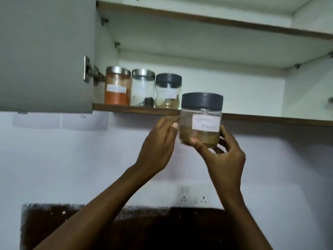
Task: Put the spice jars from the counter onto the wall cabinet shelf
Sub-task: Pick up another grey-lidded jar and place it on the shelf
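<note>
Reaching up from below, the right hand [221,154] curls round the base of the dark-lidded masala jar [201,121], level with the shelf [137,109] edge. The left hand [160,141] sits loosely curled beside it, contact unclear. The jar looks smooth, light and part-filled, so it is best gripped by the body, not the lid.

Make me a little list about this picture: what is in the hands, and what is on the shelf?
held jar: clear, dark lid, brownish spice, handwritten label; in the air at the shelf's front edge, not set down
right hand: grips the held jar's lower part
left hand: at the held jar's left side; contact unclear
shelf: three labelled jars in a row near its left end
row, left to right: orange jar, pale jar, both metal-lidded; dark-lidded jar
cabinet door: open, at the left
</note>
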Demonstrator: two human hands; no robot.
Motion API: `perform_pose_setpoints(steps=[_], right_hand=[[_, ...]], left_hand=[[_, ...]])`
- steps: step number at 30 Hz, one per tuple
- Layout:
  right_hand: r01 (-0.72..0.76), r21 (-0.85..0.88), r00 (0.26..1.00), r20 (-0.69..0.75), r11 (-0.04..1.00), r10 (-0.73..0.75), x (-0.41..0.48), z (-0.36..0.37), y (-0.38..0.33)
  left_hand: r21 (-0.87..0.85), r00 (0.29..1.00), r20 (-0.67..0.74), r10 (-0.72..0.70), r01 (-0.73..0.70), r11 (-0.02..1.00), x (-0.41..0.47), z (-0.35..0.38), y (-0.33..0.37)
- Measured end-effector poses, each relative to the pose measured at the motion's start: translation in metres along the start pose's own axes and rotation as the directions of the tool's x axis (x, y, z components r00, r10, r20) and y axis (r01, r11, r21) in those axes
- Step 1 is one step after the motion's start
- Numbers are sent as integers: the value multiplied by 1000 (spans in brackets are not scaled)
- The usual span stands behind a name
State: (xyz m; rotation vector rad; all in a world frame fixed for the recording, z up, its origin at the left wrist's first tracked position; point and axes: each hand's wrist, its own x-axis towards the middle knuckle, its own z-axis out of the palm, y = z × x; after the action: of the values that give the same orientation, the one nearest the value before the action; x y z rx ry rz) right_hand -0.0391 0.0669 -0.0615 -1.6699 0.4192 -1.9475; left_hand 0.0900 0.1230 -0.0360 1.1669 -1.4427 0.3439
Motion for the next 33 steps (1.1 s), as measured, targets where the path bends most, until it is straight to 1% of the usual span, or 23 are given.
perform_pose_setpoints(steps=[1, 2, 3, 4, 5, 6, 8, 10, 12, 13, 16, 19, 21, 27, 33], right_hand=[[35, 1, 999, -17, 999, -34, 14, 2, -4], [67, -9, 997, -33, 998, -67, 29, 5, -8], [89, -37, 995, -47, 995, -91, 44, 8, -10], [99, -72, 993, -55, 992, -103, 59, 11, -10], [96, -104, 993, -61, 990, -103, 73, 14, -9], [81, -127, 994, -67, 989, -90, 86, 18, -7], [47, -165, 996, -71, 985, -60, 108, 25, 1], [18, -220, 998, -53, 975, -31, 124, 31, 12], [-23, -269, 1000, -20, 963, 18, 134, 37, 25], [-31, -289, 999, 3, 957, 34, 138, 39, 32], [3, -347, 999, 42, 938, 13, 145, 42, 50], [-3, -392, 998, 54, 920, 26, 150, 43, 58], [-6, -434, 995, 84, 901, 47, 153, 44, 62], [-14, -585, 990, 106, 811, 94, 161, 55, 69], [2, -614, 994, 89, 789, 66, 161, 59, 74]], left_hand=[[170, 992, -39, 117, -109, 979, 11, -2, -3], [337, 979, -41, 200, -175, 925, 24, -4, -8], [478, 972, -13, 237, -202, 855, 37, -5, -15], [587, 975, 28, 222, -195, 786, 48, -5, -23], [668, 984, 70, 167, -170, 725, 58, -4, -31], [715, 990, 106, 93, -141, 685, 64, -2, -40], [740, 989, 146, -21, -95, 665, 71, 1, -56], [777, 986, 158, -59, -87, 624, 71, 7, -69], [823, 989, 143, -41, -95, 560, 69, 11, -77], [834, 991, 130, -26, -95, 543, 69, 13, -79], [851, 992, 127, 6, -112, 513, 68, 14, -84], [866, 991, 129, 23, -123, 485, 67, 13, -86], [870, 992, 124, 27, -122, 478, 67, 14, -86], [869, 994, 109, 31, -110, 482, 67, 19, -88], [860, 993, 109, 47, -118, 496, 67, 19, -92]])
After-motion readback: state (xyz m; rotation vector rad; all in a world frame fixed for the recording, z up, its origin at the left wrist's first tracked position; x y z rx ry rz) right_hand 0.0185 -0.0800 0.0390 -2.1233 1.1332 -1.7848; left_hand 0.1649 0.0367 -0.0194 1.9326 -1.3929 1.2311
